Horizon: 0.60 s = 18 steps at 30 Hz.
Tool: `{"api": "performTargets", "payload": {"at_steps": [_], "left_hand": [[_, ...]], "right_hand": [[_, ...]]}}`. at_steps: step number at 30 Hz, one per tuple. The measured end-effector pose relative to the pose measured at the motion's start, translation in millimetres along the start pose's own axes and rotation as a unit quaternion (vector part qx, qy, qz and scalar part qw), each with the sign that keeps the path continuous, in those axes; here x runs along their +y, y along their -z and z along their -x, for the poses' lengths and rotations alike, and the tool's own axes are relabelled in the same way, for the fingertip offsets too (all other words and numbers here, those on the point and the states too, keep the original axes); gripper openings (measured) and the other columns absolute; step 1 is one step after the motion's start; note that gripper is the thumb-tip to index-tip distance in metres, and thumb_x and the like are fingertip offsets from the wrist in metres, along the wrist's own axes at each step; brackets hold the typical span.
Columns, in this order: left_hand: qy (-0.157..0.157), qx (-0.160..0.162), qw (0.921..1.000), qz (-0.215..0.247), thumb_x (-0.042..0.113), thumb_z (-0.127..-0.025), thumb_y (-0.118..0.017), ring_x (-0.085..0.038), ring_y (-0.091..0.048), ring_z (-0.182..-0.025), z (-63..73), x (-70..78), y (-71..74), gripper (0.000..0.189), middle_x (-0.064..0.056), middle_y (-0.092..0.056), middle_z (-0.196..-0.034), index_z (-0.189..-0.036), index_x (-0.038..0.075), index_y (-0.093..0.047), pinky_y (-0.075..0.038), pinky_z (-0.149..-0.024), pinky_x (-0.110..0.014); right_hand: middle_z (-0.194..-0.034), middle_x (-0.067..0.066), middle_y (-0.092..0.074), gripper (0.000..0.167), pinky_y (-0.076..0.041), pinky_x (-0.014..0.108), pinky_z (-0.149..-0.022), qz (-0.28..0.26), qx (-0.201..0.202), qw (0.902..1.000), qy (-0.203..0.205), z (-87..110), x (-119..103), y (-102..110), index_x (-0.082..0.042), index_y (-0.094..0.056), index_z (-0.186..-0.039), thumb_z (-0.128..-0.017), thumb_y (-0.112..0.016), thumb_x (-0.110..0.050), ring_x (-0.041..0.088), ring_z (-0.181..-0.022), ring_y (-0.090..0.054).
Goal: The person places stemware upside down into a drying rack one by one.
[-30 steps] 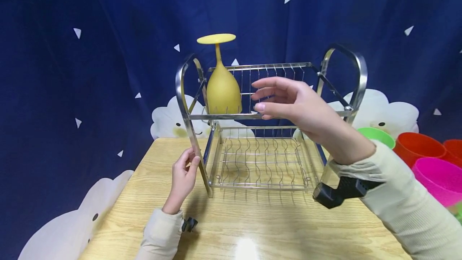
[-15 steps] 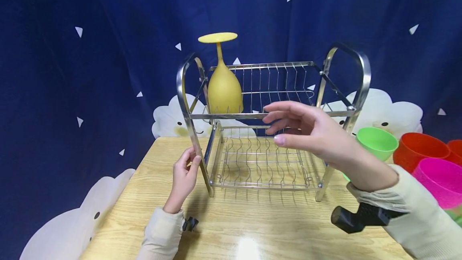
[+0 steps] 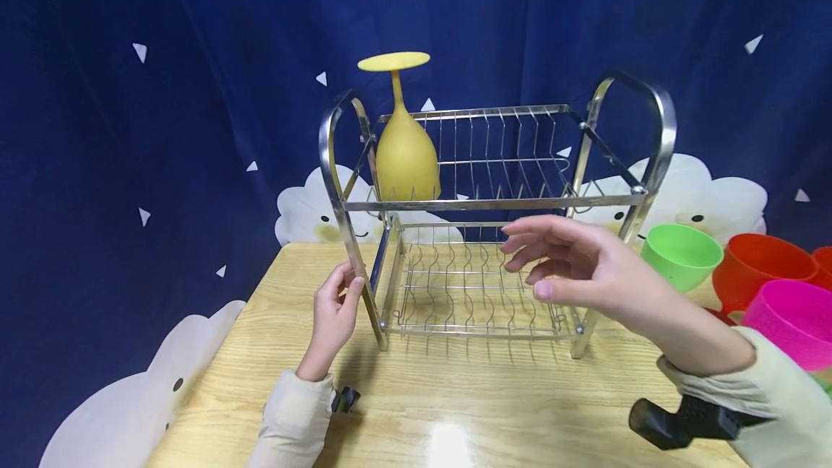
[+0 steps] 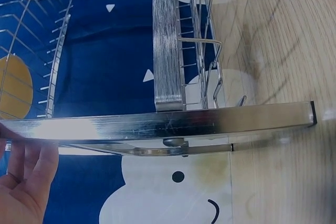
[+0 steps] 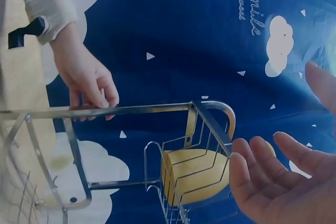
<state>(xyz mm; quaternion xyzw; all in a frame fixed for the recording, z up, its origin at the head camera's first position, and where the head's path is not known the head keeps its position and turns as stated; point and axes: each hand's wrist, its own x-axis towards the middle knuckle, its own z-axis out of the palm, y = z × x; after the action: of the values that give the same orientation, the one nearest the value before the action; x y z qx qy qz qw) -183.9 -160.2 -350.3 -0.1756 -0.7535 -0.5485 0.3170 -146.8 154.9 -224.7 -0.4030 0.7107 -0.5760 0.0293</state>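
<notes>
A two-tier metal dish rack (image 3: 494, 204) stands on the wooden table. Upside down at the left end of its upper tier is a yellow goblet (image 3: 408, 157), its round foot on top. My left hand (image 3: 334, 313) pinches the rack's left front leg between thumb and fingers, as the left wrist view and right wrist view also show. Nothing is in my right hand (image 3: 585, 266), which hovers in front of the rack's right side, level with the gap between the tiers. Its fingers are loosely bent and apart from the metal.
To the right of the rack are a green cup (image 3: 682, 255), a red cup (image 3: 757, 266) and a pink cup (image 3: 793, 320), with another red one cut by the frame edge. A blue curtain (image 3: 162, 128) with white clouds hangs behind the table (image 3: 416, 396).
My right hand has moved down and to the right, away from the yellow goblet, which stays in place. My left hand keeps its hold on the rack leg.
</notes>
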Motion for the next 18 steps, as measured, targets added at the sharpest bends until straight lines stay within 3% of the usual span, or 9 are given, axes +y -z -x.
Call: {"api": "performTargets", "payload": {"at_steps": [7,11,18], "left_hand": [[0.000,0.000,1.0000,0.003,-0.014,-0.085,-0.051,-0.016,-0.055,-0.072,-0.1,0.3,-0.8,0.014,-0.022,-0.056,-0.077,-0.099,-0.016,-0.055,-0.046,-0.055,-0.013],[0.003,0.003,1.0000,0.008,-0.013,-0.085,-0.050,-0.012,-0.054,-0.072,-0.1,0.1,-1.1,0.014,-0.022,-0.056,-0.077,-0.099,-0.016,-0.054,-0.046,-0.054,-0.012],[0.007,0.006,0.9999,0.009,-0.013,-0.085,-0.051,-0.009,-0.055,-0.073,0.1,0.9,-1.1,0.014,-0.023,-0.057,-0.077,-0.098,-0.017,-0.054,-0.047,-0.057,-0.012]], "right_hand": [[-0.120,0.012,-0.055,0.050,-0.047,0.027,-0.083,-0.042,-0.024,0.9974,0.053,13.6,20,9,0.001,-0.042,-0.131,-0.084,-0.058,0.004,0.022,-0.103,-0.054],[-0.120,0.011,-0.054,0.051,-0.047,0.028,-0.083,-0.049,-0.029,0.9975,0.043,23.6,30,14,0.003,-0.039,-0.133,-0.087,-0.059,-0.004,0.021,-0.104,-0.054],[-0.118,0.010,-0.056,0.052,-0.048,0.028,-0.083,-0.035,-0.029,0.9984,0.034,44.3,49,25,0.006,-0.036,-0.133,-0.086,-0.056,0.001,0.020,-0.104,-0.054]]}}
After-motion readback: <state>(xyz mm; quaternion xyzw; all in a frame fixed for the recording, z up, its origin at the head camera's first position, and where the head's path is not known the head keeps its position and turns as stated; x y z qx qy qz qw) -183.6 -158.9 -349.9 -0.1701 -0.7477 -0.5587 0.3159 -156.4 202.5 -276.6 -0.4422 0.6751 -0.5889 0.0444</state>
